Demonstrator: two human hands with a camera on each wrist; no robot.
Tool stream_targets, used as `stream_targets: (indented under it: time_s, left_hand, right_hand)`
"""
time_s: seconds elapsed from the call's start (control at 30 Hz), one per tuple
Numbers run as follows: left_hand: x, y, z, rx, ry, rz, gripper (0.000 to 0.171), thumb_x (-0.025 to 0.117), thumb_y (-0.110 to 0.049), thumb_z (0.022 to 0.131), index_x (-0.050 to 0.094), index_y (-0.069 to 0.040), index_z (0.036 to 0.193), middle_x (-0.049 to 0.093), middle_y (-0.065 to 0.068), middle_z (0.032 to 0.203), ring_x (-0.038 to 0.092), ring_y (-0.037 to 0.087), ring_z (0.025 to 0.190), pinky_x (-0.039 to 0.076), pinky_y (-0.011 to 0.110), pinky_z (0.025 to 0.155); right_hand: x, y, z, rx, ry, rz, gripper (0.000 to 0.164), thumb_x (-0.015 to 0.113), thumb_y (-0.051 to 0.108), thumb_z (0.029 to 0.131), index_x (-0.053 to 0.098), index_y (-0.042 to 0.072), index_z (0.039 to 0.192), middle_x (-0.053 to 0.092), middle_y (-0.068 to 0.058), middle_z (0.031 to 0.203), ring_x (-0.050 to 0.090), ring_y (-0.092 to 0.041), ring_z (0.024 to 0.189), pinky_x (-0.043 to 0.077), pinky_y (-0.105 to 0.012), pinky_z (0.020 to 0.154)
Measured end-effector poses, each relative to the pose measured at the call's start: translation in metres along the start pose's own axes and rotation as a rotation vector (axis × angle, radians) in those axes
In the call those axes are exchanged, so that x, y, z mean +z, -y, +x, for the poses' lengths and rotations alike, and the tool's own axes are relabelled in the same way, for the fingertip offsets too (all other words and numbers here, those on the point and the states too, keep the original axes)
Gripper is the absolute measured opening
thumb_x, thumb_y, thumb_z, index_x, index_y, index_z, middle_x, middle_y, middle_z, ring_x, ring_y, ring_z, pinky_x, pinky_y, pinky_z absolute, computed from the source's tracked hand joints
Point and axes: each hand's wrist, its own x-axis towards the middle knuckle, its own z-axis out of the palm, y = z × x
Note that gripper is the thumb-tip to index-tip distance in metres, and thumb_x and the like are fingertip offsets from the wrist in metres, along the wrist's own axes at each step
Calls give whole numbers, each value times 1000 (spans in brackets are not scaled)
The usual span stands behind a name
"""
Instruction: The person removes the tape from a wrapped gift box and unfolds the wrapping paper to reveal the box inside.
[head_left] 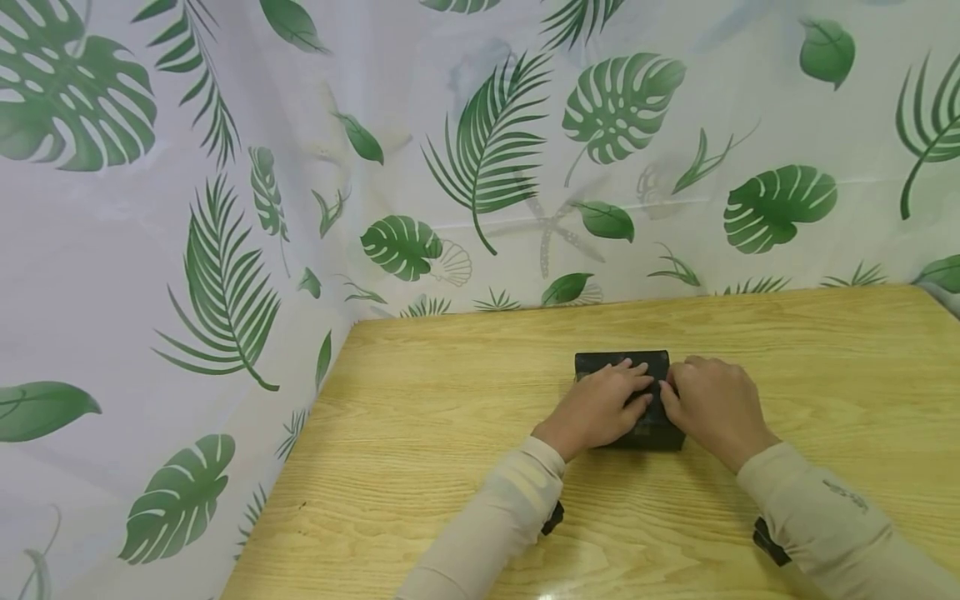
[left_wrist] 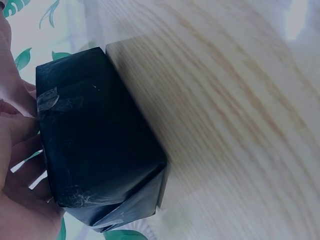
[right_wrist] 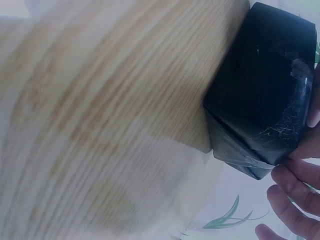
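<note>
A box-shaped package in black wrapping (head_left: pixel 645 437) lies on the wooden table. Across its upper part rests my left hand (head_left: pixel 596 408), fingers spread and fairly straight. At the right end, my right hand (head_left: pixel 716 404) holds the edge between its thumb and bent fingers. The left wrist view shows the near side of the black package (left_wrist: pixel 95 135), with a piece of clear tape (left_wrist: pixel 47 99) at its upper edge. Folded wrapping (right_wrist: pixel 240 145) shows at one end in the right wrist view, with right-hand fingers (right_wrist: pixel 295 192) beside it. The package's far side is hidden.
The light wooden table (head_left: pixel 420 417) extends around the package. A white covering with green leaf prints (head_left: pixel 487 158) hangs behind the table and along its left side. Dark wrist devices (head_left: pixel 552 518) show at both sleeves.
</note>
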Motion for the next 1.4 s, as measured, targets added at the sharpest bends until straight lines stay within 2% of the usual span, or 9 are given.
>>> stream_targets:
  time_s: [0.13, 0.33, 0.47, 0.73, 0.93, 1.4]
  left_hand:
    - [2, -1, 0, -11, 14, 7, 41, 48, -32, 109, 58, -15, 145, 48, 1, 153, 38, 15, 145, 28, 25, 117]
    - [0, -4, 1, -18, -2, 14, 40, 51, -32, 108, 60, -14, 142, 50, 2, 151, 41, 16, 143, 34, 28, 115]
    - [-1, -5, 1, -25, -6, 17, 39, 52, -32, 108, 61, -14, 142, 50, 2, 151, 42, 16, 143, 35, 29, 115]
    - [0, -5, 0, -17, -23, -5, 39, 52, -30, 108, 61, -11, 141, 50, 3, 152, 41, 16, 144, 28, 24, 117]
    - [2, -3, 3, -2, -32, 5, 38, 54, -29, 107, 63, -10, 139, 53, 4, 149, 44, 16, 142, 31, 22, 115]
    - [3, -2, 4, 8, -37, 14, 38, 55, -30, 106, 64, -10, 137, 55, 2, 147, 46, 14, 140, 31, 20, 114]
  right_hand:
    - [2, -1, -1, -16, -18, -6, 22, 77, 9, 84, 64, 2, 67, 55, -6, 59, 49, -18, 45, 44, -36, 40]
    - [2, -2, -1, -14, -34, 10, 20, 75, 7, 84, 64, 1, 68, 54, -5, 58, 47, -16, 43, 41, -34, 38]
    - [-1, -4, -2, 26, 4, 52, 19, 73, 7, 85, 63, 1, 70, 55, -6, 60, 45, -15, 43, 39, -34, 38]
    - [-5, -8, -2, 110, 88, 141, 16, 69, 10, 90, 67, -3, 81, 64, -10, 71, 51, -15, 49, 44, -35, 42]
    - [-7, -9, -1, 174, 165, 185, 16, 65, 11, 93, 69, -3, 88, 67, -9, 71, 52, -15, 47, 45, -35, 42]
    - [-11, -12, -2, 234, 182, 232, 16, 64, 11, 94, 68, -3, 88, 66, -9, 70, 52, -17, 49, 42, -34, 42]
